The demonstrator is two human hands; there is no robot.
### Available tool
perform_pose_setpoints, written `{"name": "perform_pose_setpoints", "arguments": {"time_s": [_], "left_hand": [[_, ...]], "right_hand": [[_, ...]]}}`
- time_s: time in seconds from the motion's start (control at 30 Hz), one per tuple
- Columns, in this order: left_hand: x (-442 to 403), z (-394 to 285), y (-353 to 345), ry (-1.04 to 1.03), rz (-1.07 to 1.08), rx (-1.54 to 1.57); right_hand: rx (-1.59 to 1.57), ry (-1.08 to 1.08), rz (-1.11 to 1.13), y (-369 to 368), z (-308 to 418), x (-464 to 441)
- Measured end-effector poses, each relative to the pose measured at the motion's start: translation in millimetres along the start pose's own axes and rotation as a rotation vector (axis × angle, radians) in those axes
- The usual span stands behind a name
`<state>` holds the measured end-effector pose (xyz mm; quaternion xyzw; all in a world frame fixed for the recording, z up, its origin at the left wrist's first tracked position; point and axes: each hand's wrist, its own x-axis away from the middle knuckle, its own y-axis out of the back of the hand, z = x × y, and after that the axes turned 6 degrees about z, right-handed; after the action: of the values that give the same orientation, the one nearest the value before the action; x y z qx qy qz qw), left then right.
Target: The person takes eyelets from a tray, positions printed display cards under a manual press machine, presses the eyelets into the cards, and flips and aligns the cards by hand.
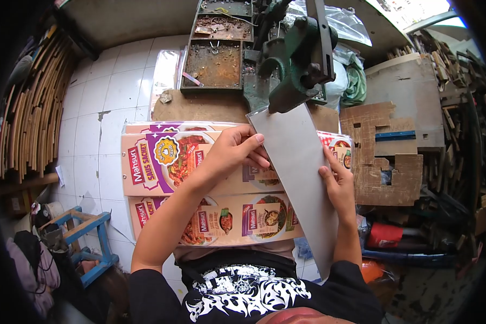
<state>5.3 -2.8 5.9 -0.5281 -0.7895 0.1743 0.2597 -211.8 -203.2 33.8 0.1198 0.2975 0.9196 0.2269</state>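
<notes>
A long, plain grey panel point(297, 167) slants from the head of a green hand press point(294, 81) down toward my body. Its far end sits under the press head, and the near end reaches my right sleeve. My left hand point(242, 147) grips the panel's left edge near the far end, thumb on top and fingers curled partly out of sight. On the opposite edge, my right hand point(337, 178) holds the panel with the thumb on its face. Beneath it lie printed Mahsuri sauce panels point(167, 162), overlapping, with a nearer one point(227, 221) toward my lap.
Behind the work stands a rusty compartment tray point(213, 65) with small metal bits. Cut brown boards point(383, 154) lie at right, with wood scraps beyond. Stacked brown sheets point(35, 108) stand at far left, and a blue wooden frame point(92, 237) is on the tiled floor point(100, 146).
</notes>
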Motion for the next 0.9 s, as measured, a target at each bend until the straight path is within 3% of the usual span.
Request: {"name": "perform_pose_setpoints", "arguments": {"time_s": [0.07,0.13,0.6,0.8,0.87,0.9], "left_hand": [[1,-2,-1,-0.023,-0.015,-0.017],[2,-1,-3,-0.014,-0.029,-0.009],[2,4,-2,-0.077,0.018,-0.041],[3,2,-10,-0.055,0.008,-0.125],[2,5,-9,-0.047,-0.006,-0.202],[2,5,-11,-0.05,-0.001,-0.207]], "right_hand": [[-0.145,-0.073,-0.002,-1,8,2],[-0.091,-0.111,0.018,-1,13,5],[0.051,0.088,-0.212,14,23,67],[-0.093,-0.074,-0.219,31,27,98],[-0.341,0.163,-0.13,25,5,92],[-0.524,0.058,-0.038,23,0,93]]}}
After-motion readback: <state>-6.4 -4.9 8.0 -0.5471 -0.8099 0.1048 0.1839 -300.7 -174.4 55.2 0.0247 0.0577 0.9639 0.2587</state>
